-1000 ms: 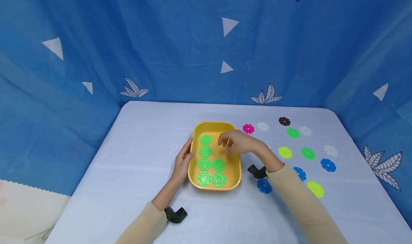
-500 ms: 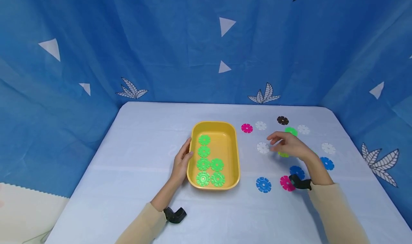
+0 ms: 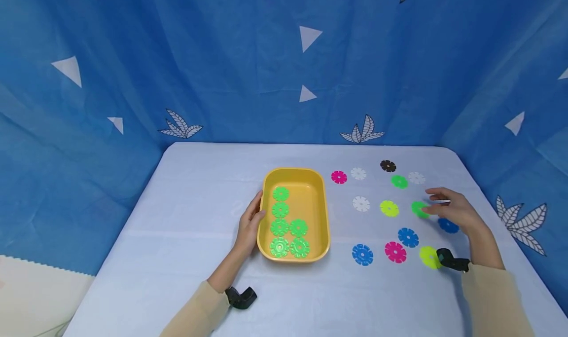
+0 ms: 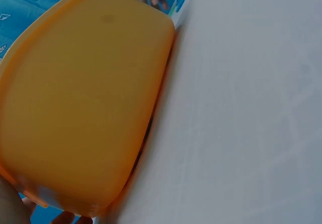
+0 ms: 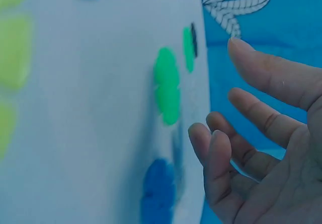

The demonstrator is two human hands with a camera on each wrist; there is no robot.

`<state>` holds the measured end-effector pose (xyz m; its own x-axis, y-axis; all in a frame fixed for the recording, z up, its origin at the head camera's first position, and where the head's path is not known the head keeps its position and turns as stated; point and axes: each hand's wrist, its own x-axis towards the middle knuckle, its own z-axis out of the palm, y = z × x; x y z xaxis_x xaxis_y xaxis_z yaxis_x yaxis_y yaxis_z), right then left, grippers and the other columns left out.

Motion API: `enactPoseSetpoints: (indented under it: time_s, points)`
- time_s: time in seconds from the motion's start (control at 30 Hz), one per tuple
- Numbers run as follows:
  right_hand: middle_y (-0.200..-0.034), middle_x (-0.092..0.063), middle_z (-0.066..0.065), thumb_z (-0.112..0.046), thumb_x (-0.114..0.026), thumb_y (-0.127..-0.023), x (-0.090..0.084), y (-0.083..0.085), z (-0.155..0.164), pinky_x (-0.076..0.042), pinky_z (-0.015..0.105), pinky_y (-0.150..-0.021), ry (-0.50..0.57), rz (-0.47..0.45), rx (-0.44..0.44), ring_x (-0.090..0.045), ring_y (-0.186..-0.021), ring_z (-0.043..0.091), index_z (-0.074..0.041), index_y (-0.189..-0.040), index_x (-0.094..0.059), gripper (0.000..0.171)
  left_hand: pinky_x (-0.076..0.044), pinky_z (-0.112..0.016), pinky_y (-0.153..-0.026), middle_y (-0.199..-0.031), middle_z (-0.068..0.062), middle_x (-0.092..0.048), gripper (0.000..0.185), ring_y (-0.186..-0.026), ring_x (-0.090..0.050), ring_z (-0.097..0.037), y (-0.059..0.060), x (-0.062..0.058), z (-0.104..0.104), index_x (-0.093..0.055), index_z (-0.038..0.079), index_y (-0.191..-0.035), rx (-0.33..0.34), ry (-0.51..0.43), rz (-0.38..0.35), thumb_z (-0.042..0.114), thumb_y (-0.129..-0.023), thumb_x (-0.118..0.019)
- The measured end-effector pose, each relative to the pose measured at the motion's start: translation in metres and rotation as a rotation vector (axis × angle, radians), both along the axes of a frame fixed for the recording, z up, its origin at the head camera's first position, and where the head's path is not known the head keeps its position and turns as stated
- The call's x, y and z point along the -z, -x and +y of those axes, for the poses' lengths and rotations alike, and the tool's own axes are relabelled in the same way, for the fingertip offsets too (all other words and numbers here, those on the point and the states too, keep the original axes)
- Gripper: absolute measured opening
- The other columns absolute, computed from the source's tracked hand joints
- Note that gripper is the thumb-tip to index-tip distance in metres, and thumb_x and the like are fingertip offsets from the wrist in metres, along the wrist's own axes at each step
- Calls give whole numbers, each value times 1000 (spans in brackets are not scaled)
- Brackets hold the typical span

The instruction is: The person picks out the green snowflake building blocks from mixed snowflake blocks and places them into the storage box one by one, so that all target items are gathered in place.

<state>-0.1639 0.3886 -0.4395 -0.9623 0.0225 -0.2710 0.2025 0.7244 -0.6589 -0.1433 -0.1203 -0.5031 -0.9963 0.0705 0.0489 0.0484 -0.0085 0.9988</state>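
My left hand holds the left wall of a yellow plastic tray, thumb at the rim. Several green snowflake discs lie inside, in a left column and a shorter right one. Over the right of the table hovers my right hand, fingers loosely bent and nothing held. Closest to its thumb and fingertips is a green snowflake disc, partly covered by them in the head view; the right wrist view shows a gap between hand and disc. A blue disc lies partly under the hand.
More discs lie spread right of the tray: a green one, a brown one, pink, yellow, blue and white ones. A blue curtain hangs behind the white table.
My right hand has left the tray and travelled right across the loose discs to the green one. My left hand keeps its hold, and the green discs in the tray look unchanged.
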Motion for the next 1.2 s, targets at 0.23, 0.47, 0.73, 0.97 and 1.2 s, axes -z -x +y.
enactPoseSetpoints:
  time_s: [0.23, 0.47, 0.73, 0.97, 1.2]
  points:
    - [-131, -43, 34, -23, -75, -85, 17, -2, 7, -50, 41, -82, -47, 12, -13, -43, -109, 42, 10, -140, -39, 74, -30, -10, -110, -162, -1, -25, 52, -149, -23, -20, 0, -1, 0, -31, 17, -154, 7, -12, 3, 16, -103, -43]
    - [-128, -43, 35, -20, -76, -82, 25, 1, 8, -48, 55, -89, -93, 13, -31, -42, -108, 44, 12, -138, -41, 73, -31, -19, -114, -162, -6, -25, 53, -149, -23, -26, -3, 1, 0, -31, 16, -154, -4, 10, 44, 18, -102, -43]
    - [-130, -43, 37, -16, -75, -82, 27, 3, 7, -44, 63, -95, -111, 8, -27, -42, -110, 48, 14, -133, -45, 66, -30, -18, -114, -162, -3, -26, 54, -149, -24, -23, -1, 2, 0, -31, 19, -154, -2, 11, 32, 18, -102, -43]
    - [-122, -45, 34, -15, -76, -80, 27, 6, 5, -45, 57, -90, -106, -1, -7, -41, -106, 45, 12, -129, -47, 63, -30, -8, -108, -162, -1, -25, 52, -150, -23, -20, -1, 0, 0, -31, 18, -154, 11, -16, 8, 16, -104, -43]
    - [-109, -48, 27, -13, -76, -79, 24, 5, 4, -46, 39, -76, -106, 47, -19, -44, -97, 39, 9, -123, -47, 57, -32, -7, -106, -162, -1, -25, 53, -149, -24, -19, -1, 0, 0, -31, 18, -154, 4, -15, 2, 15, -103, -43]
